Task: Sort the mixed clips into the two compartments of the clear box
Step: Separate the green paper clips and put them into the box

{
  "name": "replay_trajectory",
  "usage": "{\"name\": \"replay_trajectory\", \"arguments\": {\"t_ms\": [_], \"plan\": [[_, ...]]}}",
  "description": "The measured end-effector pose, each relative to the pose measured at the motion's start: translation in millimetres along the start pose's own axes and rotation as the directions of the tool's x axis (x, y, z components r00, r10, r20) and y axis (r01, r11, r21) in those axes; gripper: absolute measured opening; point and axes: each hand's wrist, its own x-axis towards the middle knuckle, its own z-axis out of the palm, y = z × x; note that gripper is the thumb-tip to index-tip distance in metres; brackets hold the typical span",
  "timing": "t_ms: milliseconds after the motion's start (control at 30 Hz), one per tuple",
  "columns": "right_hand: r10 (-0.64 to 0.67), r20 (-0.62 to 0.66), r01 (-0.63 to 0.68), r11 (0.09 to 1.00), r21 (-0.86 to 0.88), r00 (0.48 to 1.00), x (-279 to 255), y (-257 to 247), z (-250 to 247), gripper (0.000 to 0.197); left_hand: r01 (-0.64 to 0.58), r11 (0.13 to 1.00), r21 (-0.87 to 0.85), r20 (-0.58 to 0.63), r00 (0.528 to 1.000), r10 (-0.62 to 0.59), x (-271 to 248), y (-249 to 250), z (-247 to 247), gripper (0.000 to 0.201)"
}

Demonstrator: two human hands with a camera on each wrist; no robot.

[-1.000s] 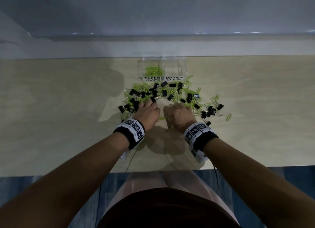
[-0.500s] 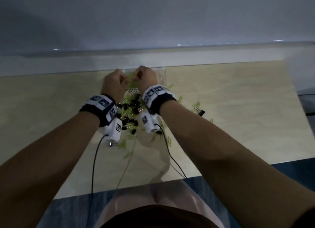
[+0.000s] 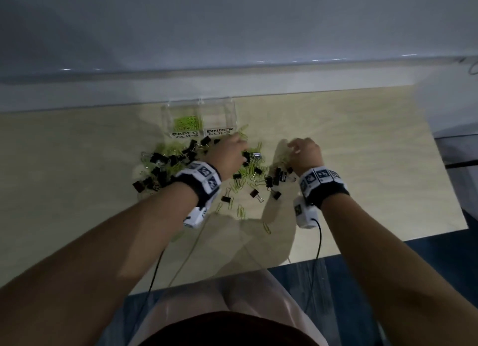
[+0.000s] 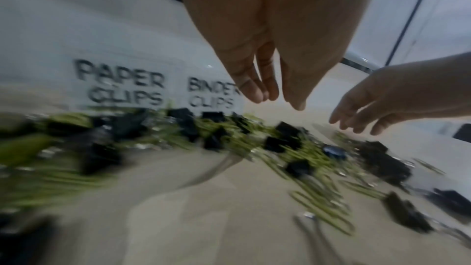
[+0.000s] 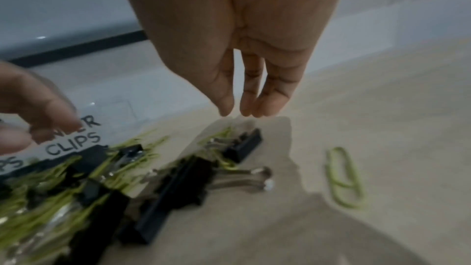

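The clear box (image 3: 165,118) stands at the table's far edge, with labels PAPER CLIPS (image 4: 122,86) and BINDER CLIPS (image 4: 211,94) on its front. Green paper clips (image 3: 187,121) lie in the left compartment; the right compartment (image 3: 218,118) looks bare. In front of the box lies a mixed pile of black binder clips (image 3: 160,159) and green paper clips (image 3: 249,171). My left hand (image 3: 232,149) (image 4: 275,100) hovers over the pile's middle, fingers straight and holding nothing. My right hand (image 3: 302,151) (image 5: 242,112) hangs over the pile's right edge, fingers straight and holding nothing, above a black binder clip (image 5: 244,148).
A lone green paper clip (image 5: 344,176) lies on the bare wood right of the pile. Stray clips (image 3: 266,226) reach toward the table's near edge (image 3: 362,245). A grey wall (image 3: 232,35) rises just behind the box. Cables hang from both wrist cameras.
Both hands went from the pile up to the box as closed fists, then came back down. They now hover over the pile with fingers straight.
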Motion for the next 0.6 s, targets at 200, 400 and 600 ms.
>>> {"name": "replay_trajectory", "arguments": {"t_ms": [200,400,600], "plan": [[-0.055,0.047,0.053,0.998,0.039,0.997,-13.8,20.8,13.8,0.029,0.083,0.993,0.085,0.047,0.995,-0.087,21.4,14.2,43.5,0.037],[-0.034,-0.021,0.035,0.998,0.052,0.999,-26.2,26.5,18.8,0.036,0.164,0.962,-0.220,-0.048,0.983,-0.179,-3.1,-1.5,34.0,0.054],[-0.244,0.017,0.245,0.969,-0.016,0.970,-25.9,-25.6,18.7,0.032,0.214,0.939,-0.271,-0.082,0.966,-0.244,-56.6,-18.1,9.5,0.063]]}}
